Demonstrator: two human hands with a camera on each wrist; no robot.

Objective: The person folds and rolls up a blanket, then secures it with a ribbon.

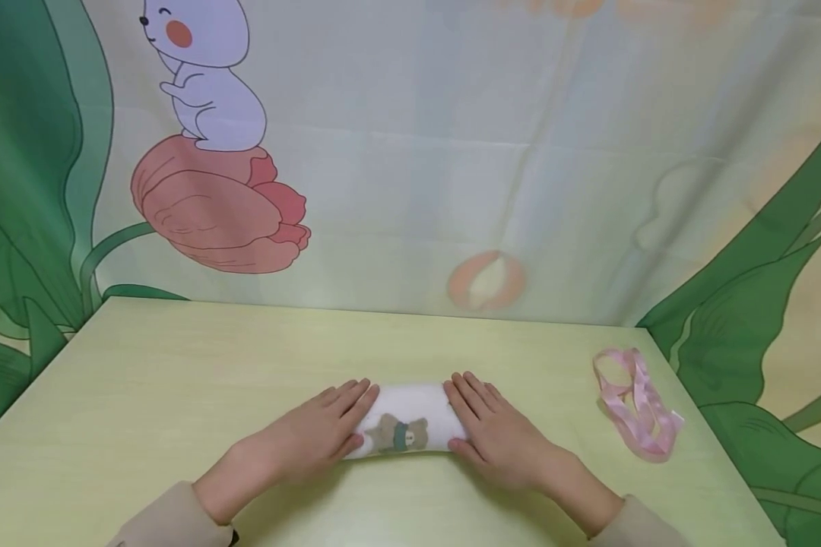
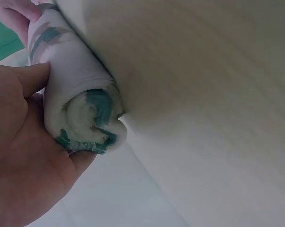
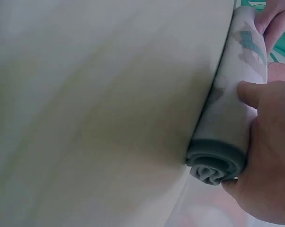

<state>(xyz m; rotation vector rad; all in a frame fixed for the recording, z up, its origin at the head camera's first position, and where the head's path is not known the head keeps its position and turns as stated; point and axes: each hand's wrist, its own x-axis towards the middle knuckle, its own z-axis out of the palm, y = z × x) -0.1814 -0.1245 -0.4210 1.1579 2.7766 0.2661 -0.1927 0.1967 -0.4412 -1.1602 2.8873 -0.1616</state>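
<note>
A white towel [image 1: 413, 403] lies rolled into a cylinder near the table's front, with a brown bear in a teal scarf printed on it. My left hand [image 1: 321, 429] holds its left end, fingers across the top and thumb on the near side. At the other end, my right hand [image 1: 499, 433] holds the roll the same way. Spiral layers with teal patches show at the towel's end [image 2: 93, 120] in the left wrist view. A dark teal border rings the opposite towel end [image 3: 216, 161] in the right wrist view. The roll's underside is hidden.
A loosely looped pink ribbon [image 1: 639, 410] lies on the table to the right, beyond my right hand. The pale yellow-green table [image 1: 198, 365] meets a printed curtain [image 1: 397, 190] at its back edge. Green leaf prints flank both sides.
</note>
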